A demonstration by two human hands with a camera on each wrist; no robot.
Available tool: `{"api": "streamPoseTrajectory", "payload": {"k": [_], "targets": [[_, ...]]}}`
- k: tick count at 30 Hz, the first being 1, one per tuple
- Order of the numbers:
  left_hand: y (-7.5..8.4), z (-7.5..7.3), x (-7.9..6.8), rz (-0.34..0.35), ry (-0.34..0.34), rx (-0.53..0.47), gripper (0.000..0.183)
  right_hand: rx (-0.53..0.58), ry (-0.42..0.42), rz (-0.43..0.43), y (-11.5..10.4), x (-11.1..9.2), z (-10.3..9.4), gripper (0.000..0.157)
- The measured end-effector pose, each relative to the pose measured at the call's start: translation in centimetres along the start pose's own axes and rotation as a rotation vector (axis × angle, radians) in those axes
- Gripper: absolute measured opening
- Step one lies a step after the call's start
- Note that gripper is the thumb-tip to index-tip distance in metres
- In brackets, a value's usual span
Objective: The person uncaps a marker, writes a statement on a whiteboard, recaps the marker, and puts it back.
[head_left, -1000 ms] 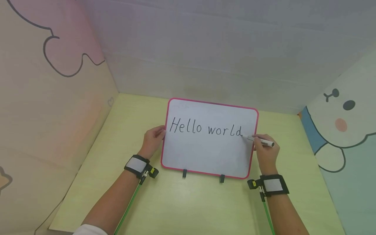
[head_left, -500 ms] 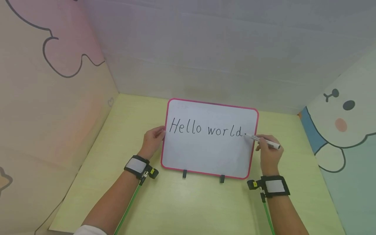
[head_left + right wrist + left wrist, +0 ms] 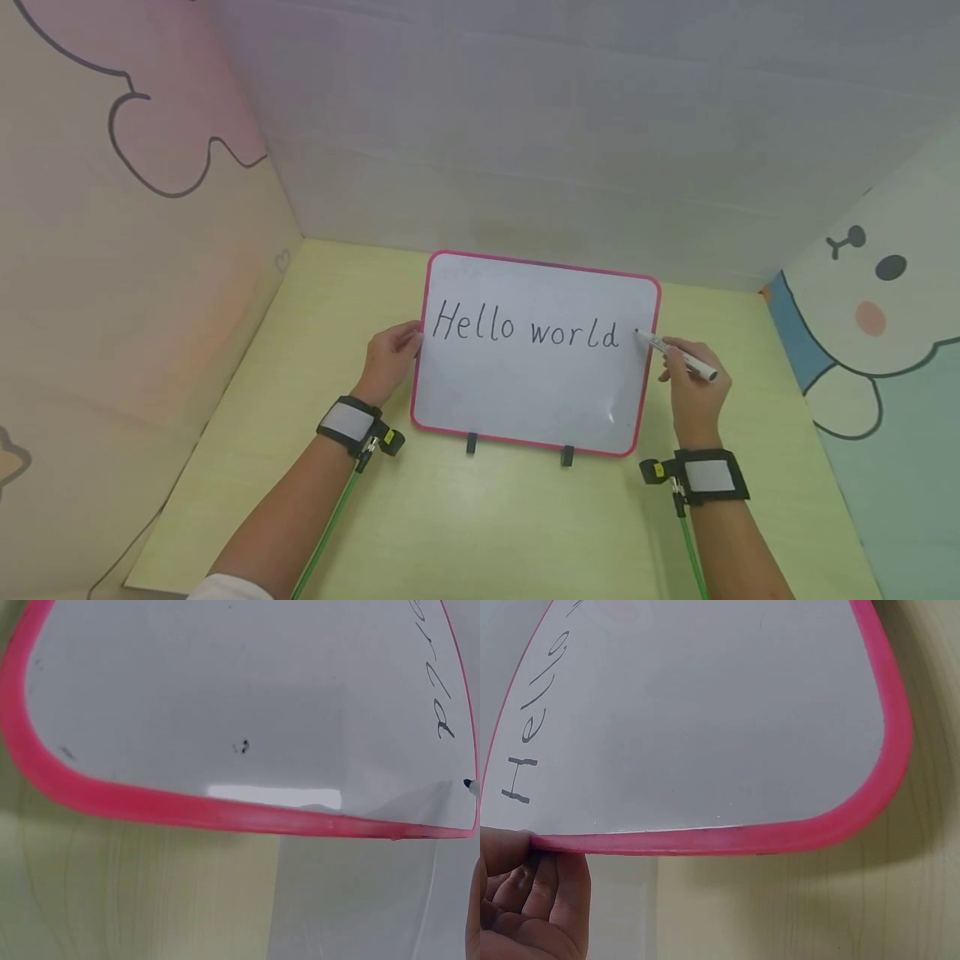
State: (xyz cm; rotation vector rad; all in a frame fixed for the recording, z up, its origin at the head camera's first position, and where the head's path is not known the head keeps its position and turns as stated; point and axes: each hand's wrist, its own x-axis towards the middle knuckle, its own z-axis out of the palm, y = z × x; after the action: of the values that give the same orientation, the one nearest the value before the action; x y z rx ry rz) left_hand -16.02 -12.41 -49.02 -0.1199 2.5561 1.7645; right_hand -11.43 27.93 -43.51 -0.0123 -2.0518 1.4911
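A whiteboard (image 3: 525, 392) with a pink frame stands tilted on the table, with "Hello world" written across it in black. At its left edge my left hand (image 3: 388, 358) pinches the frame; the left wrist view shows the thumb (image 3: 502, 851) in front and the other fingers (image 3: 570, 892) behind. My right hand (image 3: 693, 383) grips a white marker (image 3: 686, 360) like a pen, beyond the board's right edge. Its black tip (image 3: 468, 784) is right of the "d", over the board; whether it touches the surface I cannot tell.
Two small black feet (image 3: 567, 456) stick out below the board's lower edge. The light wooden table (image 3: 487, 533) lies around it, backed by a pale grey wall (image 3: 525, 167). Painted panels flank both sides. Each wrist wears a strapped camera with a green cable (image 3: 333, 525).
My right hand has moved slightly right, and the marker tip has gone right and up, away from the end of the "d". My left hand and the whiteboard have stayed in place.
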Motion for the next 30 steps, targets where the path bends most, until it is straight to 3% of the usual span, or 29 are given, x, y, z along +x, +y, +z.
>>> {"api": "streamPoseTrajectory", "payload": {"k": [13,20,30], "targets": [[0.0,-0.1,0.0,0.011,-0.009,-0.031,0.037,-0.077,-0.022,-0.017,-0.8,0.3,0.4,0.019],[0.0,0.0,0.0,-0.012,-0.007,-0.005,0.037,-0.112,-0.017,-0.001,1.1,0.6,0.1,0.019],[0.1,0.0,-0.1,-0.005,-0.005,-0.005,0.038,-0.138,-0.001,0.015,1.6,0.2,0.0,0.017]]}}
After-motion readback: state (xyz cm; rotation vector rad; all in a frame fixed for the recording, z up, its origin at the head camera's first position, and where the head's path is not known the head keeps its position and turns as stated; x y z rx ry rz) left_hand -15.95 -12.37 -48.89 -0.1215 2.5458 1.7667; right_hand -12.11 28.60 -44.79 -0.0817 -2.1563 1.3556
